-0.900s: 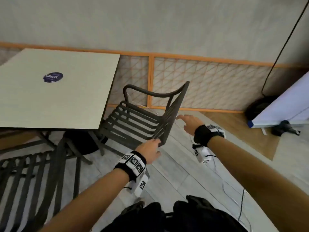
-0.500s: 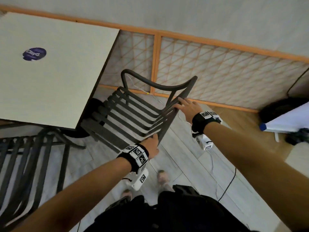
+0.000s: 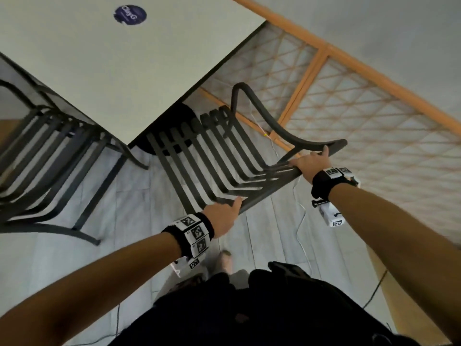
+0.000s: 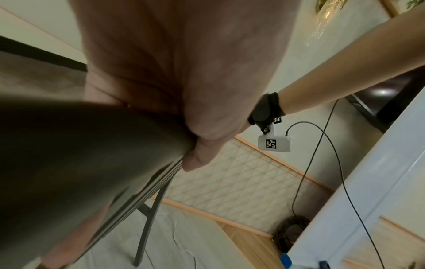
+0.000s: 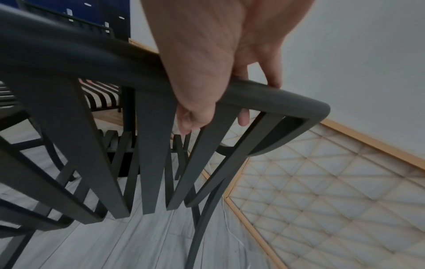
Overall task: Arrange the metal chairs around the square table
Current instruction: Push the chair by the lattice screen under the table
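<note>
A dark metal slatted chair (image 3: pixel 217 156) stands at the corner of the pale square table (image 3: pixel 124 71), its seat front under the table edge. My left hand (image 3: pixel 224 216) grips the near end of the chair's top back rail (image 4: pixel 96 145). My right hand (image 3: pixel 311 162) grips the far end of the same rail (image 5: pixel 264 96), fingers curled over it, beside the curved armrest (image 3: pixel 269 121). A second dark slatted chair (image 3: pixel 42 156) stands at the table's left side.
An orange-framed lattice panel (image 3: pixel 361 116) lines the wall behind the chair. A thin white cable (image 3: pixel 301 221) and a black cable (image 4: pixel 322 163) trail over the grey plank floor. A white board (image 4: pixel 368 182) leans at the right. My feet (image 3: pixel 224 258) are just behind the chair.
Both hands went from reaching toward the chair's back rail to gripping it. My view has swung closer and steeper over the chair, whose seat front now sits under the table's edge.
</note>
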`<state>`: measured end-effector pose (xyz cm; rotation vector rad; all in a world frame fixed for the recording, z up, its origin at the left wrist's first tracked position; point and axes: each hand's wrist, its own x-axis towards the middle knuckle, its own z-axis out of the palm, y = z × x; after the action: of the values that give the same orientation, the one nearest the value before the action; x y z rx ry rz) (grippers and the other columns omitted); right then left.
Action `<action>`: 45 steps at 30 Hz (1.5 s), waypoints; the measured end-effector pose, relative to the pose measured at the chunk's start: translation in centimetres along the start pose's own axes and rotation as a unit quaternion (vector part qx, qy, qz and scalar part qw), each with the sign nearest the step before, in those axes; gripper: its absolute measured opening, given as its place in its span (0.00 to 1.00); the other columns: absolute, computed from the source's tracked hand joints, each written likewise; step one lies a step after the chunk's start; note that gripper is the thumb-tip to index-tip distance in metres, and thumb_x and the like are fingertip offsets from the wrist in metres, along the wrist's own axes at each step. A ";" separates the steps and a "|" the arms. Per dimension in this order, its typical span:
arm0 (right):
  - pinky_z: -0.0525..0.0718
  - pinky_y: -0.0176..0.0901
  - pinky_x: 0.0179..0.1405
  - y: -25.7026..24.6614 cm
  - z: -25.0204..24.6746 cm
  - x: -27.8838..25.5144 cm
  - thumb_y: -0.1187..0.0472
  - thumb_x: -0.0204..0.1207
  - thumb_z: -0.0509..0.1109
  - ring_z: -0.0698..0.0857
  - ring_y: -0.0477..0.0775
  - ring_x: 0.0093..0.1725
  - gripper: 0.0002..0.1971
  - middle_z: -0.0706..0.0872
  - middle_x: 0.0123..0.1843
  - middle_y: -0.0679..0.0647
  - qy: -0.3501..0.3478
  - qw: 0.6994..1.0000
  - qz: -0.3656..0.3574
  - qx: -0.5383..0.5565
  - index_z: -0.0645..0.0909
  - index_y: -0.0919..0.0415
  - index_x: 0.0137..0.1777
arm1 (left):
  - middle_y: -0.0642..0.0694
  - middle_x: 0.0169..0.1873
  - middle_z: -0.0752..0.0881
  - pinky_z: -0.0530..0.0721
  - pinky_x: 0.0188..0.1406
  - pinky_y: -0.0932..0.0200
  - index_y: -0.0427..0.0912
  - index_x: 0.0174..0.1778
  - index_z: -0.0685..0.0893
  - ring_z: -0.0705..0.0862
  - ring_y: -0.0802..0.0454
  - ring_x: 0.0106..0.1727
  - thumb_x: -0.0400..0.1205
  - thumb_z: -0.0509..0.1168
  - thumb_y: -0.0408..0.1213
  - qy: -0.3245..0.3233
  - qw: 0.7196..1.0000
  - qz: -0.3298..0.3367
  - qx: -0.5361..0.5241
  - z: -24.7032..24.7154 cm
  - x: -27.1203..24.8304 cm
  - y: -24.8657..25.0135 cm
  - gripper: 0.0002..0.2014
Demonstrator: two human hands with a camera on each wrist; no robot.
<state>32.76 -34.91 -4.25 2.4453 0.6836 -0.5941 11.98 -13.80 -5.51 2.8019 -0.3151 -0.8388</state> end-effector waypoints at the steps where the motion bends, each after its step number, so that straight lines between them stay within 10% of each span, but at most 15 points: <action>1: 0.53 0.83 0.75 0.3 -0.4 0.7 0.60 0.85 0.57 0.77 0.64 0.71 0.18 0.82 0.70 0.55 0.009 1.000 -0.003 -0.003 0.75 0.43 0.71 | 0.34 0.51 0.87 0.77 0.36 0.49 0.33 0.81 0.48 0.88 0.35 0.45 0.85 0.50 0.31 0.002 1.000 -0.005 0.003 -0.4 0.4 0.0 0.29; 13: 0.56 0.78 0.77 2.8 -4.8 9.7 0.61 0.81 0.61 0.79 0.60 0.68 0.11 0.89 0.56 0.51 0.051 0.998 0.013 -0.020 0.83 0.49 0.56 | 0.31 0.51 0.86 0.84 0.45 0.42 0.31 0.78 0.53 0.88 0.33 0.46 0.84 0.52 0.27 0.045 0.998 -0.022 -0.038 -4.3 6.3 -1.6 0.26; 35: 0.51 0.75 0.80 7.0 -13.7 24.4 0.62 0.81 0.60 0.75 0.59 0.72 0.12 0.88 0.57 0.53 0.066 0.997 -0.042 0.004 0.84 0.51 0.57 | 0.43 0.36 0.79 0.83 0.31 0.51 0.44 0.81 0.49 0.81 0.46 0.33 0.84 0.55 0.33 0.083 0.969 -0.146 -0.181 -12.2 17.1 -4.7 0.30; 45: 0.51 0.73 0.80 4.7 -14.3 22.2 0.62 0.77 0.61 0.81 0.59 0.64 0.11 0.89 0.49 0.52 0.064 0.994 -0.092 -0.007 0.85 0.51 0.51 | 0.39 0.51 0.85 0.86 0.47 0.45 0.45 0.76 0.59 0.85 0.41 0.45 0.84 0.57 0.38 0.122 0.945 -0.128 -0.276 -10.7 15.5 -5.3 0.24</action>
<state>56.39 -22.35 -3.40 2.4387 0.9701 -0.5031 31.41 -11.34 -6.07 2.3923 0.2913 -0.5093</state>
